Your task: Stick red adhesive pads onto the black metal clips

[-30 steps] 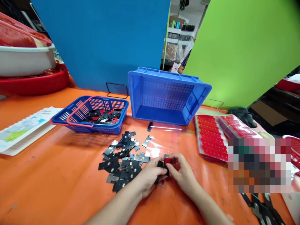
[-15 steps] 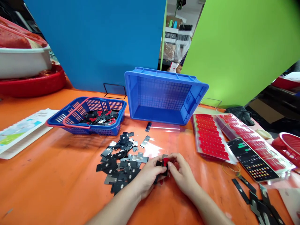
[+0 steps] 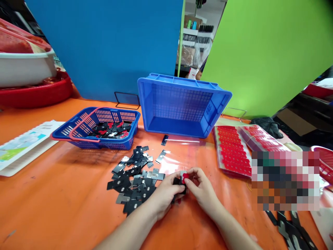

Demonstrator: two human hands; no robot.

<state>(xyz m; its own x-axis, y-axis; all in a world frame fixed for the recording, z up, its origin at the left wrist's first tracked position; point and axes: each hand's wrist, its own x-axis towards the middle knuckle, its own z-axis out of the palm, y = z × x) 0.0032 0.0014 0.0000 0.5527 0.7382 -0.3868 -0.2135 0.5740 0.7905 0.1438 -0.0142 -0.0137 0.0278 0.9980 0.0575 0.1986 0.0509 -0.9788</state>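
Hands meet at table centre, your left hand (image 3: pixel 164 195) and right hand (image 3: pixel 201 189) both pinched on one small black metal plate (image 3: pixel 179 184) carrying a red pad (image 3: pixel 185 177). The plate sits between your fingertips, just above the orange table (image 3: pixel 65 194); its long axis cannot be told. Left hand is nearer the loose pile of flat black and bare-steel plates (image 3: pixel 135 178), which lies at 9 o'clock from the held piece. Red pad sheets (image 3: pixel 231 151), glossy, at 2 o'clock. Mesh basket (image 3: pixel 99 127) of finished pieces at 10 o'clock; blue crate (image 3: pixel 182 104) at 12.
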